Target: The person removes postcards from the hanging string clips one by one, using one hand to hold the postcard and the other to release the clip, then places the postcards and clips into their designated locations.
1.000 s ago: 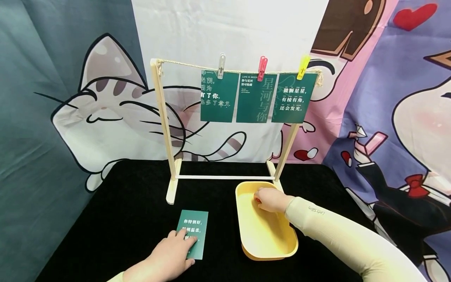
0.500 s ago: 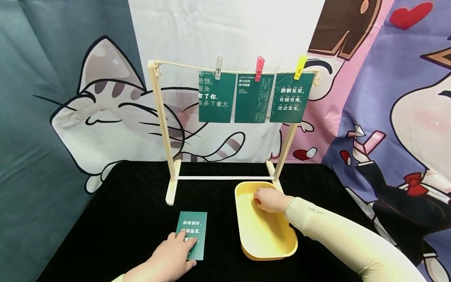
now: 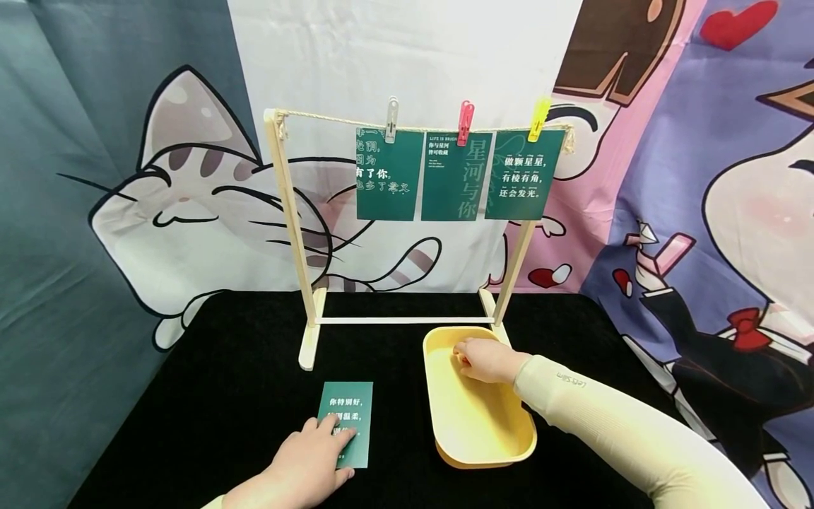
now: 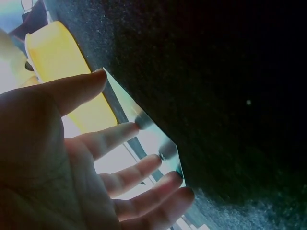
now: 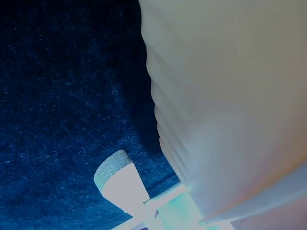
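My left hand lies with its fingers spread over a green card printed with white characters, flat on the black cloth. In the left wrist view, the fingertips rest at the card's surface and the thumb lies at its edge. My right hand reaches inside a yellow bin, where its fingers pinch a small orange-red clip, mostly hidden by them. Behind, three green cards hang from a rope, held by a clear clothespin, a pink clothespin and a yellow clothespin.
The wooden stand holding the rope has feet on the black cloth; its right foot is just behind the bin. A cartoon-printed backdrop rises behind the cloth. My right sleeve crosses the cloth from the lower right.
The view shifts slightly. My right fingers move a little within the bin, and the clip piece they show looks more orange. The left hand stays on the card.
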{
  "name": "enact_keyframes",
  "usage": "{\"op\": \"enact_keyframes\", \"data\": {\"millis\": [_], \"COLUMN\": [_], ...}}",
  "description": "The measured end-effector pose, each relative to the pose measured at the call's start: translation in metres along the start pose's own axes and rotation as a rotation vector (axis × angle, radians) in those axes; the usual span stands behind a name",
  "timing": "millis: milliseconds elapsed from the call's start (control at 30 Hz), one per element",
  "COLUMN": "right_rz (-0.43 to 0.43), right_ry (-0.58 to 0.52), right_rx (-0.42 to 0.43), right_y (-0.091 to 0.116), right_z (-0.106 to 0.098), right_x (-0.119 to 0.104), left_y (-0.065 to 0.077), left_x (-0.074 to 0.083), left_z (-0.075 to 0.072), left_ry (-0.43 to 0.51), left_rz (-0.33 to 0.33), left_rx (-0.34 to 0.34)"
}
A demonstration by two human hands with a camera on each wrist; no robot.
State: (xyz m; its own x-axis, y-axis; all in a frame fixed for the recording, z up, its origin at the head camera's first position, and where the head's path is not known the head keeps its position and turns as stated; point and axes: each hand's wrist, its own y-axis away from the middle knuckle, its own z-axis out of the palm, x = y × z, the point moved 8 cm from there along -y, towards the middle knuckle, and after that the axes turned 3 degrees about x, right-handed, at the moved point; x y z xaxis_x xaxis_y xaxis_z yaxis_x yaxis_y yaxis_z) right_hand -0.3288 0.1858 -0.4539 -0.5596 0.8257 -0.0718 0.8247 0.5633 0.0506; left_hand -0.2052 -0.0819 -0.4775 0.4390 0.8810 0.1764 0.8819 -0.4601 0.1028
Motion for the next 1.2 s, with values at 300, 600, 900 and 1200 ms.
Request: {"op": "enact_keyframes", "data": {"millis": [300, 600, 900, 1200], "right_rz": [0.070, 0.135, 0.163, 0.090], "right_ry": [-0.040, -0.186, -0.367, -0.433], "right_rx": [0.030, 0.129, 0.415, 0.668], "right_y": [0.000, 0.004, 0.003, -0.004], "right_z": [-0.016, -0.064, -0.132, -0.202], "right_x": [0.009, 0.013, 0.006, -0.022], "left_y": [-0.004, -0.009, -0.031, -0.076], "left_x": [-0.005, -0.010, -0.033, -0.057], "left_z": [-0.006, -0.032, -0.068, -0.101], "left_ry": [0.069, 0.216, 0.550, 1.022], "left_rz": [-0.034, -0.092, -0.195, -0.206], "left_rx": [0.005, 0.130, 0.341, 0.455]}}
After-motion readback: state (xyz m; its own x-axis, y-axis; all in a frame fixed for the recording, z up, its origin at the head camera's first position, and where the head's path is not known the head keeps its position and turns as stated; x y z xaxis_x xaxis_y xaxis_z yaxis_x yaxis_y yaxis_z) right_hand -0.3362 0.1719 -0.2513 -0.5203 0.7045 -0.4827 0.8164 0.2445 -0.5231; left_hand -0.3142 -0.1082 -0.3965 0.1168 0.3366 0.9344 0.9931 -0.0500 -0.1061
